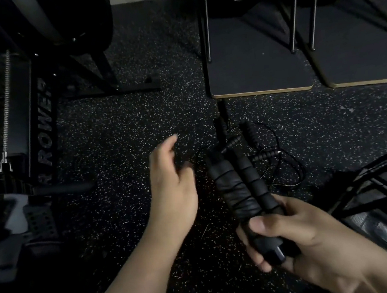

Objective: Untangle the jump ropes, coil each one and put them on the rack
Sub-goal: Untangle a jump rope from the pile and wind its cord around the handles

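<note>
My right hand (297, 233) gripping two black jump rope handles (244, 188) side by side, thin cords (290, 160) tangled on the speckled floor (120, 134) beyond, my left hand (172, 183) loosely spread just beside them, dark rack (368, 183) edge at right, bare floor between rower (41, 128) and boards (258, 69)

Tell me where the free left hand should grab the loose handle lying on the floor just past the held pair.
Probably around its ribbed mid-shaft, coming from above-left. The loose handle lies flat on the floor, slanted, with thin cord looped on its right side; the left is barer. The left hand hovers open there, while the right hand holds the two handles.
</note>
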A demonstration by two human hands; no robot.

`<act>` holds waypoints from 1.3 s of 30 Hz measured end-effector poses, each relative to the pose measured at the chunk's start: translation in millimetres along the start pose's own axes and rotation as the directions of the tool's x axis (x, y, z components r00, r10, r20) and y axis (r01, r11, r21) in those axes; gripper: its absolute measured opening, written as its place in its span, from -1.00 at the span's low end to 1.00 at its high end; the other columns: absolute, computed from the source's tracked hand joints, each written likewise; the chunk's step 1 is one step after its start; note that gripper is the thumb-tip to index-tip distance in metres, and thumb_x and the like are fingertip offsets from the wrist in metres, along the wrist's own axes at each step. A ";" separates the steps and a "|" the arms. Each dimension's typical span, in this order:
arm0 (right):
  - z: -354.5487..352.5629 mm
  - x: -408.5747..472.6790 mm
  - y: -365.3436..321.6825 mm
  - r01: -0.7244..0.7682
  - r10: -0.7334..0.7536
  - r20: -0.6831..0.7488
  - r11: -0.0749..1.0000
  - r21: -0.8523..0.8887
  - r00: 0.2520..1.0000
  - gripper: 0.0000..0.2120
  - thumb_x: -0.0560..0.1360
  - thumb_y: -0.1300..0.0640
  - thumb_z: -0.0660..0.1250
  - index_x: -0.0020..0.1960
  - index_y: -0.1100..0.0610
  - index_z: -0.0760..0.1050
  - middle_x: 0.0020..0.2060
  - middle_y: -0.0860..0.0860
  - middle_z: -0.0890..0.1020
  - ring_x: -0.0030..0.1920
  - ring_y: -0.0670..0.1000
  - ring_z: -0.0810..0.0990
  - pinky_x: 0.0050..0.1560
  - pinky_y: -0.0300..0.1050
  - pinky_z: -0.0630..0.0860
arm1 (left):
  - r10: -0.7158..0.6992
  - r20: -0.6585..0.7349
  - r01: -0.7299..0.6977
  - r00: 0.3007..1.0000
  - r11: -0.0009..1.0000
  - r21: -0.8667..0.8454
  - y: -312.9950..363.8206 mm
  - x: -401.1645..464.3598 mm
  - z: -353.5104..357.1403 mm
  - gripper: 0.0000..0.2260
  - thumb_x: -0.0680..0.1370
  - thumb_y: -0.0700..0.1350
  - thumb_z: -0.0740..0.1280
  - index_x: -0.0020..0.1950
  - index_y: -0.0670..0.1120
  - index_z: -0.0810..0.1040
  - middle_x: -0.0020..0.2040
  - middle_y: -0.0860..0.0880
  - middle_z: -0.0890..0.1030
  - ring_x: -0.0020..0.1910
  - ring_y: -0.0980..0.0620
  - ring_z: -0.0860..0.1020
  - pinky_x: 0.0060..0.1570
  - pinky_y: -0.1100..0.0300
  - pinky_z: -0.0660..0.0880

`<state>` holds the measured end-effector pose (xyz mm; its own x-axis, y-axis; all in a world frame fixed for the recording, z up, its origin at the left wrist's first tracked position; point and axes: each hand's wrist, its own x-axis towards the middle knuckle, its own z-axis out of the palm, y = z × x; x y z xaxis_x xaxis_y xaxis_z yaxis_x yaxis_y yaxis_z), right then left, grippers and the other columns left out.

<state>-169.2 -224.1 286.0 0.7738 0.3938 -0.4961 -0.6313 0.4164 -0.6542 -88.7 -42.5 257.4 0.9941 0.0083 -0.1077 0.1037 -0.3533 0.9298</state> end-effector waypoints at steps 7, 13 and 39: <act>-5.3 -9.5 -12.1 0.099 -0.102 0.199 0.995 0.022 0.975 -0.55 0.34 0.12 0.65 0.12 0.24 0.57 -0.24 0.24 0.56 -0.40 0.09 0.56 -0.40 -0.13 0.51 | 0.089 0.298 -0.081 0.950 0.996 -0.040 -3.0 -15.9 21.6 -0.69 0.65 -0.16 0.27 0.40 -0.12 0.43 0.24 -0.04 0.65 0.13 0.13 0.58 0.09 0.45 0.44; -14.6 -16.2 -16.4 -0.004 0.006 0.288 1.000 -0.007 0.958 -0.57 0.43 0.20 0.55 0.25 0.23 0.54 -0.24 0.25 0.57 -0.40 0.07 0.60 -0.41 -0.17 0.55 | -0.024 0.346 0.188 0.938 0.874 -0.448 18.6 1.4 19.7 -0.52 0.65 0.02 0.24 0.58 0.09 0.32 0.55 0.06 0.38 0.51 0.12 0.37 0.52 0.12 0.28; -27.9 -2.7 2.2 -0.301 -0.185 -0.336 0.190 -0.934 0.924 -0.58 0.51 0.11 0.49 0.26 -0.25 0.49 -0.28 -0.09 0.64 -0.39 -0.15 0.60 -0.42 -0.25 0.52 | 0.035 0.732 -0.542 0.680 0.697 0.469 34.8 -19.9 4.1 -0.89 0.62 0.04 0.35 0.10 0.22 0.47 -0.07 0.12 0.61 -0.07 0.13 0.61 -0.06 0.03 0.59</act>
<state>-171.2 -247.2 269.9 0.8488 0.0116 -0.5286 -0.3055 -0.8052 -0.5082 -105.0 -58.9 290.5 0.6577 -0.6918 -0.2981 -0.4804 -0.6900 0.5414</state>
